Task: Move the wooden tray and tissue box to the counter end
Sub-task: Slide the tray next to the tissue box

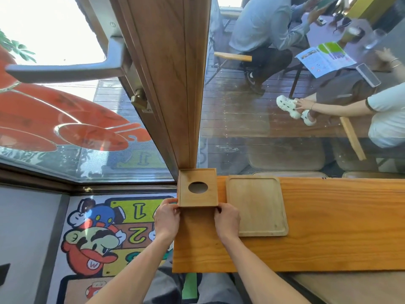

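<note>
- The tissue box (198,188) sits upright at the left end of the tabletop (328,227), its oval opening facing up and its long axis running 12 to 6 o'clock.
- The left hand (166,218) and right hand (226,220) grip its near bottom corners, fingers (172,201) clasped on the box at their 12 o'clock.
- The wooden tray (257,205) lies flat just beside the box at 3 o'clock, long axis also 12 to 6.
- The floor mat (98,238) shows numbers "1" and "2" and a "W".
</note>
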